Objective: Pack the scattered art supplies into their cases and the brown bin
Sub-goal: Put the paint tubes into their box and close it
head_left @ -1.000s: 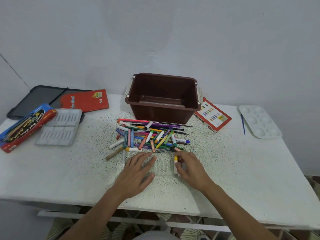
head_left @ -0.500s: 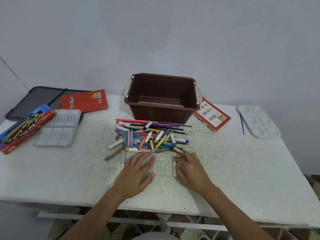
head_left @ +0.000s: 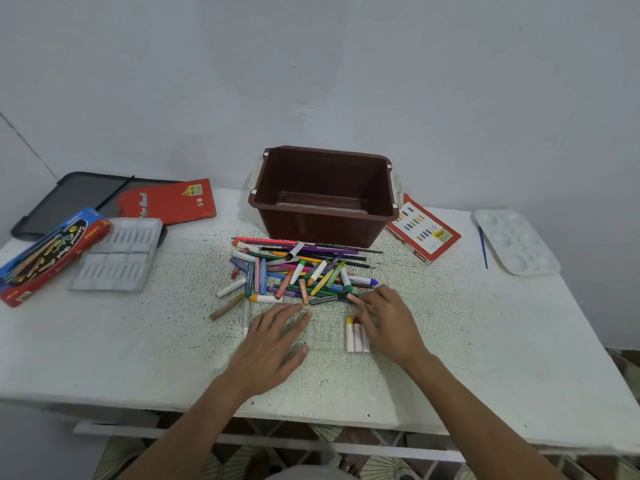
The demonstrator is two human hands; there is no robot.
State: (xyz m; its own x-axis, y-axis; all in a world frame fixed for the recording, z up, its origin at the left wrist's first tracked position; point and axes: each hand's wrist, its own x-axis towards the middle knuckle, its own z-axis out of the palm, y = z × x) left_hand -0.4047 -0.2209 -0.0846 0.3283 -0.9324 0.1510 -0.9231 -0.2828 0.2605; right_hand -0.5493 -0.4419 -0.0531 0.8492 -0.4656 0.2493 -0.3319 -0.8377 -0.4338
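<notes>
Head view: crayons point(head_left: 356, 332) lie lengthwise, tips away, beside loosely spread right hand point(head_left: 388, 323); left hand point(head_left: 273, 344) flat, empty.

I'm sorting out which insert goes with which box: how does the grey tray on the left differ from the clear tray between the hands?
The grey tray is opaque; the clear tray shows the speckled table through it. The grey tray's slots are all empty; the clear tray holds a few white-wrapped crayons at its right end. The grey tray lies untouched by the long red box; the clear one sits between the left hand and right hand. Both are slotted and lie flat.
</notes>
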